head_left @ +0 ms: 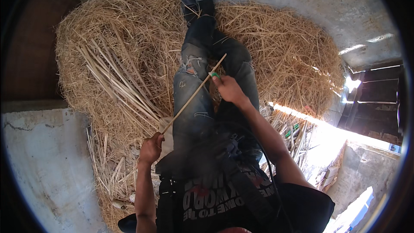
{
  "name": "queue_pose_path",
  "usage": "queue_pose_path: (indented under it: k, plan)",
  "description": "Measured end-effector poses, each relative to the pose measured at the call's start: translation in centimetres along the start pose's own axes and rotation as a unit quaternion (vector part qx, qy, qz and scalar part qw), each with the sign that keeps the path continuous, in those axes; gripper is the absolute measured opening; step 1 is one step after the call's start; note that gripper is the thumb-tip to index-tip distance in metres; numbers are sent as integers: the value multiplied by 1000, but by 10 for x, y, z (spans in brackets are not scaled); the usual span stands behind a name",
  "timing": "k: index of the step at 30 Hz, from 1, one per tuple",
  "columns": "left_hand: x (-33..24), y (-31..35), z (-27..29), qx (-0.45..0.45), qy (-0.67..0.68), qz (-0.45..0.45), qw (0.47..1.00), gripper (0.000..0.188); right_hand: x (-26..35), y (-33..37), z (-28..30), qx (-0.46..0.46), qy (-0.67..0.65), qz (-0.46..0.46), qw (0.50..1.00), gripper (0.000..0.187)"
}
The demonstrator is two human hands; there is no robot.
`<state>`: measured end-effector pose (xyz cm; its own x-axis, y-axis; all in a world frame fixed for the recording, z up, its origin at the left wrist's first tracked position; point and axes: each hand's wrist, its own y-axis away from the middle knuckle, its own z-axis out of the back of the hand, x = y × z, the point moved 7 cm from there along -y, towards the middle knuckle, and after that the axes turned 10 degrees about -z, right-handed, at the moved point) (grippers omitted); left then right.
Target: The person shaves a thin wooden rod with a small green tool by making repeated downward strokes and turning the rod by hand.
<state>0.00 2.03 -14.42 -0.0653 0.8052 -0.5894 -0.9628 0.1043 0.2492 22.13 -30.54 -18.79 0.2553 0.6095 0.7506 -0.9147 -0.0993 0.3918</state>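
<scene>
Strip (pixel 192 96), slim, tan and nearly straight, slanting across jeans (pixel 196 118), lower left to upper right. Looks light. Probably stiff lengthwise with a little spring, judging by the straight run between two supports. Likely dry, so not especially slippery; could split or splinter if bent hard, and edges may be rough on bare skin. Best taken near one end, thumb laid along the length, with second support farther up so as not to load a single spot.

Left grip (pixel 150 148): closed around the lower, nearer end, extreme tip hidden in the fist. Right grip (pixel 230 90): closed on the strip toward its far end, small green item (pixel 215 75) at thumb and strip; too covered to tell its kind. Short free end poking out past right grip, aimed up and away from the body. Long bare span between the two; touching thigh or just clear of it, cannot tell. Pale bundle (pixel 123 84) of similar pieces on straw (pixel 129 11), left of the legs, untouched.
</scene>
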Motion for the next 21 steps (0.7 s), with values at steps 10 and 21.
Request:
queue_pose_path:
  k: [10,21]
  plan:
    - [-31,-30,-10,-17,-19,-15,1000,29,21,41,-56,71,55,-1,996,52]
    - [-69,-84,-22,-45,-25,-18,998,36,27,55,-66,135,27,-8,990,53]
